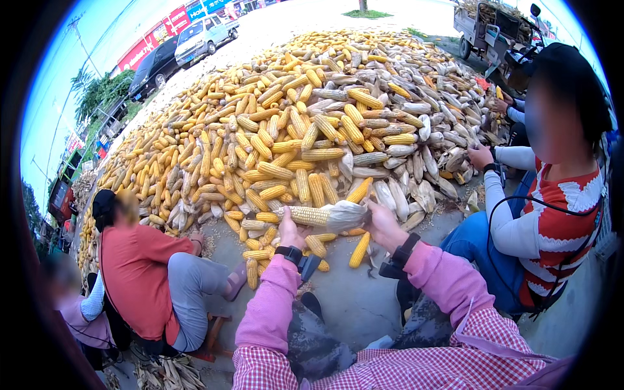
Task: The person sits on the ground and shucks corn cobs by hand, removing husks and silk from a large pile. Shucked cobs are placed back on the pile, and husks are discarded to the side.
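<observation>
A pale yellow corn cob (pixel 307 216) lies level between my two hands, in front of the big corn pile (pixel 260 149). My left hand (pixel 290 234) is closed on its bare left end. Around the cob's right end a whitish husk (pixel 346 215) is folded back, and my right hand (pixel 386 227) is closed on that husk end. Some of the right fingers are hidden behind the husk. Just below my hands, a loose yellow cob (pixel 359 251) rests on the concrete.
Husked cobs fill the pile's left, while cobs still in husk (pixel 406 188) lie on its right. One person (pixel 140 273) sits at my left, another (pixel 546 214) in a striped top at my right. Farther off are a cargo tricycle (pixel 484 29) and a van (pixel 203 39).
</observation>
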A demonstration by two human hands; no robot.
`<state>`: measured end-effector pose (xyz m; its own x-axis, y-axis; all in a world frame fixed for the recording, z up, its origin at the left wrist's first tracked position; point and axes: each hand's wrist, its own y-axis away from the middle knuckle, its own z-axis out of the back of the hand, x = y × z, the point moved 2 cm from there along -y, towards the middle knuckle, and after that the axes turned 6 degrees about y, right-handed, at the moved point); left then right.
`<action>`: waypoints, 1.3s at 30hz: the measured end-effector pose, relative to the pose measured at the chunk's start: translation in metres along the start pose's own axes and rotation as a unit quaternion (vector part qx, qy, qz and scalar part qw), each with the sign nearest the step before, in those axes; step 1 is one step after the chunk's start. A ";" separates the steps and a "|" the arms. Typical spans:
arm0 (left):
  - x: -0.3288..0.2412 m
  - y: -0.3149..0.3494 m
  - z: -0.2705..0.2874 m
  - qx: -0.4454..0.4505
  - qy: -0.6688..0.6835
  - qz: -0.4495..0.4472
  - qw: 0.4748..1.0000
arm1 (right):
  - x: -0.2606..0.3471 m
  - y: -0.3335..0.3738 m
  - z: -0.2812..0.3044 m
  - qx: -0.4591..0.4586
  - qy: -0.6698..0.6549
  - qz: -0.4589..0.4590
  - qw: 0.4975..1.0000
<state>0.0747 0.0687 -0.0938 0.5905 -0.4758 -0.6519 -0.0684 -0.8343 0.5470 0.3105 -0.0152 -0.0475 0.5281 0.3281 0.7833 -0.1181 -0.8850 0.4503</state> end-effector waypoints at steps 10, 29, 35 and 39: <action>-0.038 0.001 0.020 -0.001 0.003 -0.137 0.991 | 0.009 0.013 0.053 -0.038 0.108 0.003 0.993; 0.016 0.099 -0.087 0.123 -0.404 -0.476 0.771 | -0.018 0.044 -0.024 0.014 0.449 0.430 0.783; -0.002 0.098 -0.082 0.150 -0.271 -0.389 0.868 | -0.025 0.027 -0.017 0.065 0.513 0.280 0.809; -0.011 0.098 -0.082 0.138 -0.209 -0.396 0.883 | -0.026 0.018 -0.009 0.087 0.517 0.317 0.790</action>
<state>0.1276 0.0149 0.0096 0.1961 0.2743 -0.9414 0.0042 -0.9603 -0.2789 0.2868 -0.0365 -0.0562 -0.5706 -0.1852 0.8001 0.0818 -0.9822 -0.1690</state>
